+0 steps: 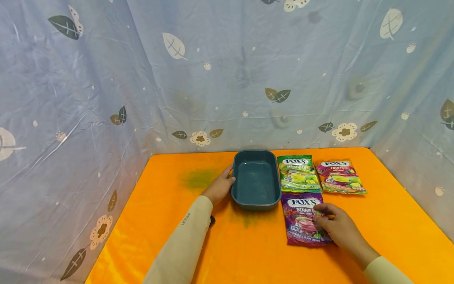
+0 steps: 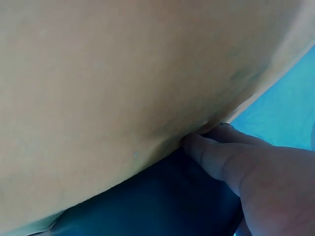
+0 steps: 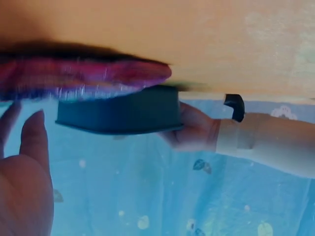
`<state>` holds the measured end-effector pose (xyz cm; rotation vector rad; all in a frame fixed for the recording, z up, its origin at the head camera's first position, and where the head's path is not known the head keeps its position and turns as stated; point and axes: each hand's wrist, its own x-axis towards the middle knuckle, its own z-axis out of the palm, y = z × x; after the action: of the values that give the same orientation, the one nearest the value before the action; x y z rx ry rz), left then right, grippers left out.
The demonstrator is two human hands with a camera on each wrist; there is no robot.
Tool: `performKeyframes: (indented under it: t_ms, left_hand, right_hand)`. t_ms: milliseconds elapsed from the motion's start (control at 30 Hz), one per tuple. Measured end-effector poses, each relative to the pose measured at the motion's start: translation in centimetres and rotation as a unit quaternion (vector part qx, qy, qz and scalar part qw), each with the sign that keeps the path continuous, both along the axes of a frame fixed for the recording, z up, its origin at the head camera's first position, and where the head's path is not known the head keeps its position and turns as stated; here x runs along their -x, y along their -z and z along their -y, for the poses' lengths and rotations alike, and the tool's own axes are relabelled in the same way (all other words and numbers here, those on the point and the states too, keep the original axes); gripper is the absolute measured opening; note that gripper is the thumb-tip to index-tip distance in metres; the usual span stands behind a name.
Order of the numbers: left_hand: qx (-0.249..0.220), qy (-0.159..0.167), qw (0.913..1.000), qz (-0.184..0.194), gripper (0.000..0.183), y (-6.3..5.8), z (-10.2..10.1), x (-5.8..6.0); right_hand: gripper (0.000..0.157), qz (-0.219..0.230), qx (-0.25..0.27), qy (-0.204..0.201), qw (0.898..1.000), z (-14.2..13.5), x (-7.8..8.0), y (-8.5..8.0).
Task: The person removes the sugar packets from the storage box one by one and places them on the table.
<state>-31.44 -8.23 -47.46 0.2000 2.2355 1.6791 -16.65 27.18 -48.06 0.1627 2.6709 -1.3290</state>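
Note:
A dark teal rectangular tray (image 1: 256,207) stands on the table, with nothing inside it. My left hand (image 1: 219,187) rests against the outside of its left wall, thumb and fingers all on the outer side; the left wrist view shows the thumb (image 2: 211,160) beside the dark wall. Right of the tray's near end lies a purple bag of Fox's Berries candy (image 1: 301,221). Over its right part is my right hand (image 1: 338,225), thumb and fingers spread and not closed round it. In the right wrist view, the fingertips are close to the bag (image 3: 98,78); contact is unclear.
Behind the purple bag lie a green Fox's Spring Tea bag (image 1: 298,173) and, to its right, a red Fox's Fruits bag (image 1: 339,176). Orange cloth covers the table (image 1: 170,197). Patterned blue-grey curtains (image 1: 227,79) hang around its back and sides.

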Motion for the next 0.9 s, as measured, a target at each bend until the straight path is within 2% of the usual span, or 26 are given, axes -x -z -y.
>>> performKeyframes:
  t_ms: [133,267,433,567,700,900]
  left_hand:
    - [0.018,0.002,0.9997,-0.014,0.056,-0.3,-0.4,-0.2]
    - [0.063,0.006,0.9971,-0.043,0.056,-0.4,-0.7,-0.2]
    - [0.117,-0.001,0.9916,-0.056,0.056,-0.3,-0.6,0.2]
    - [0.137,-0.006,0.9886,-0.063,0.055,-0.2,-0.4,0.4]
    - [0.145,-0.005,0.9868,-0.071,0.054,0.1,0.0,0.5]
    - [0.166,-0.002,0.9826,-0.083,0.055,0.0,0.8,0.6]
  right_hand:
    - [0.056,-0.044,-0.064,-0.01,0.997,-0.5,0.1,-0.8]
    - [0.06,-0.079,-0.065,-0.019,0.995,-0.9,0.8,-1.6]
    - [0.059,-0.141,-0.054,-0.044,0.988,-0.4,3.2,-2.7]
    - [0.053,-0.183,-0.065,-0.062,0.979,1.3,5.6,-3.2]
    - [0.053,-0.208,-0.113,-0.085,0.968,3.6,8.0,-3.4]
    - [0.062,-0.236,-0.212,-0.125,0.94,6.5,11.1,-3.6]
